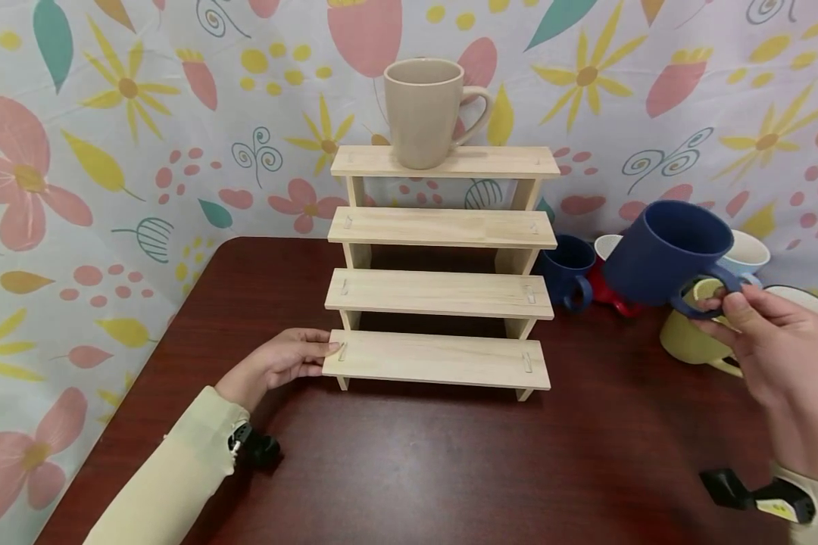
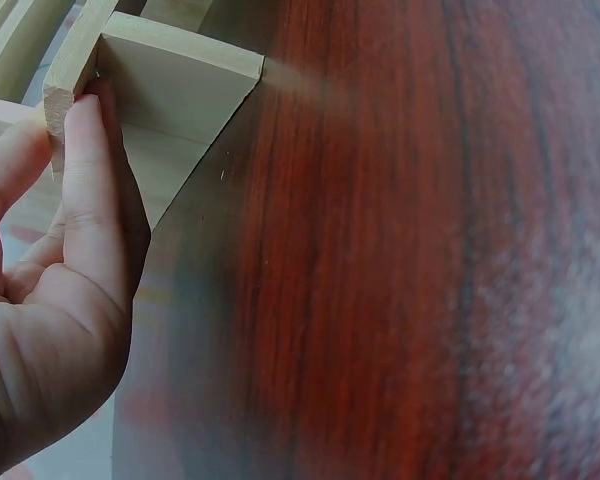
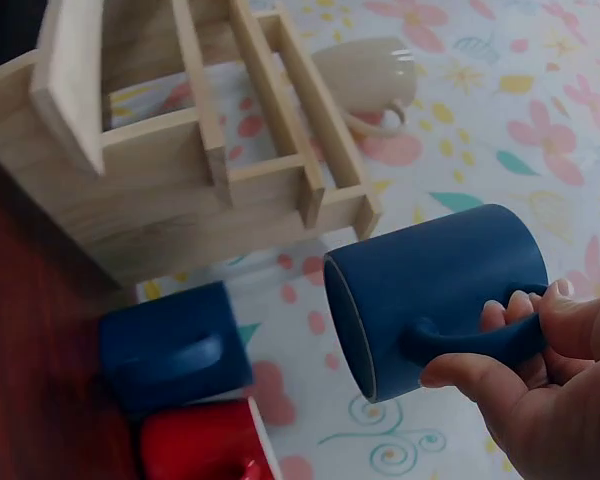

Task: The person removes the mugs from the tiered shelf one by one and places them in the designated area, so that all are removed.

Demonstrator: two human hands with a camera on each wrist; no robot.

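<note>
My right hand (image 1: 784, 341) grips a dark blue mug (image 1: 661, 253) by its handle, holding it up in the air to the right of a wooden step shelf (image 1: 439, 294). In the right wrist view the fingers and thumb (image 3: 580, 325) close round that handle. My left hand (image 1: 286, 359) pinches the left end of the lowest shelf board, thumb on top and fingers underneath, as the left wrist view also shows at the board's edge (image 2: 70, 75). A beige mug (image 1: 424, 113) stands upright on the top shelf, handle to the right.
Right of the shelf, a second dark blue mug (image 1: 568, 269), a red mug (image 1: 607, 291), a yellow mug (image 1: 695, 333) and a light blue mug (image 1: 750, 253) stand on the dark brown table (image 1: 409, 462). A dark-rimmed white one (image 1: 807, 303) is partly behind my right hand. A flowered cloth (image 1: 259, 98) hangs behind.
</note>
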